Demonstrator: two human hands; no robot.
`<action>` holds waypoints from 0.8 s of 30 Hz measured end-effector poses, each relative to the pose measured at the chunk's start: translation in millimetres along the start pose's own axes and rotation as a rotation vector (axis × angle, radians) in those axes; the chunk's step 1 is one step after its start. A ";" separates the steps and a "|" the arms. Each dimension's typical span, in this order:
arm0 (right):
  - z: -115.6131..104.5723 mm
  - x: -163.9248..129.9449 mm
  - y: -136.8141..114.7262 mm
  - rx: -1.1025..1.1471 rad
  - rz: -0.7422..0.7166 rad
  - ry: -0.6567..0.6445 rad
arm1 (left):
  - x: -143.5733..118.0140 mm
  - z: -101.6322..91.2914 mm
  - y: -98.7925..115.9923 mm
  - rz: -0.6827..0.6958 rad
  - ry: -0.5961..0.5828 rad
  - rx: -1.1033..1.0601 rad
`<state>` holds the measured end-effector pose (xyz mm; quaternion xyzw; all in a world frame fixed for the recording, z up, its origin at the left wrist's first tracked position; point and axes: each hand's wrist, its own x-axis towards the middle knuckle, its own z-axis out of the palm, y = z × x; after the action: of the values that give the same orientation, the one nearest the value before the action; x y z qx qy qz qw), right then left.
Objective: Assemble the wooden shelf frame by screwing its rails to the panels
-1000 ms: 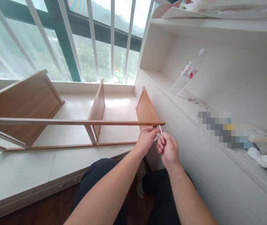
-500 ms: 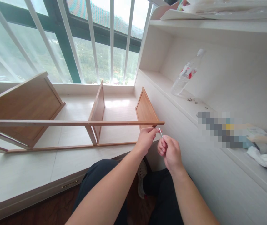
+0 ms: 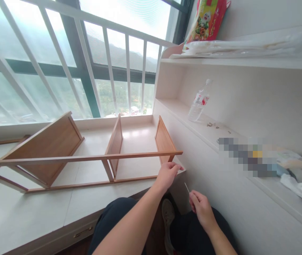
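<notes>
A brown wooden shelf frame (image 3: 140,154) lies on its side along the white window ledge, its slatless boards standing between the rails. Just below the right end of its upper rail is my left hand (image 3: 166,174), fingers bent together in a pinch; whatever may be between the fingertips is too small to make out. Lower and to the right, my right hand (image 3: 202,208) is closed around a thin metal rod (image 3: 186,187). The rod's tip points up and left, apart from the wood and from my left hand. Its other end is hidden in my fist.
On the white side shelf stand a clear plastic bottle (image 3: 199,102) and several small screws (image 3: 209,124). Farther right lies a crumpled white cloth (image 3: 295,187) beside a blurred patch. A red and green packet (image 3: 206,21) rests on the upper shelf. White railings (image 3: 128,71) front the window.
My right hand has drawn down and right, taking the rod's tip away from my left fingers. My left hand stays near the rail end. The view has tilted upward.
</notes>
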<state>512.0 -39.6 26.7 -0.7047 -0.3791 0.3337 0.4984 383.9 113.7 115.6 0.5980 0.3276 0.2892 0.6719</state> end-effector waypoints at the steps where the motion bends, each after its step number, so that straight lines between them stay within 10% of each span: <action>1: 2.0 1.4 1.2 -0.014 -0.018 -0.008 | -1.9 1.2 -2.5 0.004 -0.020 0.073; 13: 17.9 -2.2 -3.8 -0.326 -0.305 -0.205 | -102.0 -6.4 -45.7 -0.080 -0.239 0.826; 24: 42.4 7.4 16.1 -0.543 -0.195 -0.365 | -159.0 36.4 -101.1 0.054 -0.246 0.491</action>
<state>483.0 -17.6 -1.3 -0.7008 -0.6025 0.2920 0.2460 313.9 -44.5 32.7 0.7821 0.2875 0.1441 0.5337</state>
